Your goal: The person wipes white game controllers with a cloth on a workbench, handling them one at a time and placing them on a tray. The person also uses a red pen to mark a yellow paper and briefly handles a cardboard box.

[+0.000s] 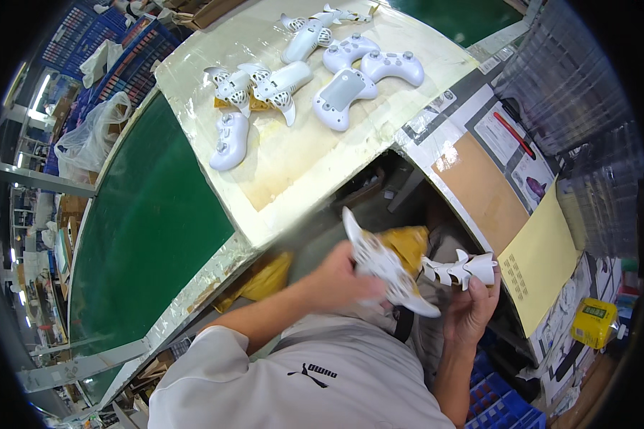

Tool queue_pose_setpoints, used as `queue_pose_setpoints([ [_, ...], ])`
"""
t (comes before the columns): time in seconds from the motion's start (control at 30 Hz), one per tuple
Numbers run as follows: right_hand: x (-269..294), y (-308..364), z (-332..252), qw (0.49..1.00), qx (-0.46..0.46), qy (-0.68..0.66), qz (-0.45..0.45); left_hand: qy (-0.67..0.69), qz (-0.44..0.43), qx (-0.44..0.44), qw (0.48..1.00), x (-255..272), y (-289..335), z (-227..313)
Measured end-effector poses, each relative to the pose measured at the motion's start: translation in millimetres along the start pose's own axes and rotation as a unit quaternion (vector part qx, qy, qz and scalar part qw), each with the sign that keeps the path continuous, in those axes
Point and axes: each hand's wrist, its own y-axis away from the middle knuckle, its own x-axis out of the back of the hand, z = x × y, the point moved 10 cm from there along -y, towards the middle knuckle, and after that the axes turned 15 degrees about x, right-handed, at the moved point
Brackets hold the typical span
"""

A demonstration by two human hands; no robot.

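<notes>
Over my lap, my left hand [347, 280] is closed on a white toy-animal body part with fins and a lattice surface [383, 268], blurred by motion. An amber-yellow piece [406, 245] shows against its far side; how the two join is unclear. My right hand [474, 307] pinches a white segmented toy tail [461, 270] from below and its right end. The tail's narrow left end comes close to the yellow piece, and I cannot tell whether they touch.
Ahead, a pale worktable [293, 171] bears several white finned toy parts [283, 86] and several white game controllers [343, 96]. A green surface [150, 207] lies to the left. On the right are a red pen [514, 134], a yellow sheet [540, 257] and a yellow package [594, 322].
</notes>
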Motion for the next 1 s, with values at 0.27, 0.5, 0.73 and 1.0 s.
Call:
queue_pose_setpoints([
  [0.27,-56,0,-22,0.985,-0.042,-0.068,-0.155,-0.147,0.065,-0.076,0.984,33,13,62],
  [0.5,-79,-2,-43,0.919,0.005,0.231,-0.318,-0.311,0.012,-0.007,0.950,-3,-6,70],
  [0.73,-82,-3,-47,0.867,0.016,0.285,-0.409,-0.412,-0.063,-0.016,0.909,-40,-4,73],
  [1.0,-77,-10,-45,0.786,-0.015,0.416,-0.456,-0.465,-0.069,-0.012,0.882,-50,-5,63],
])
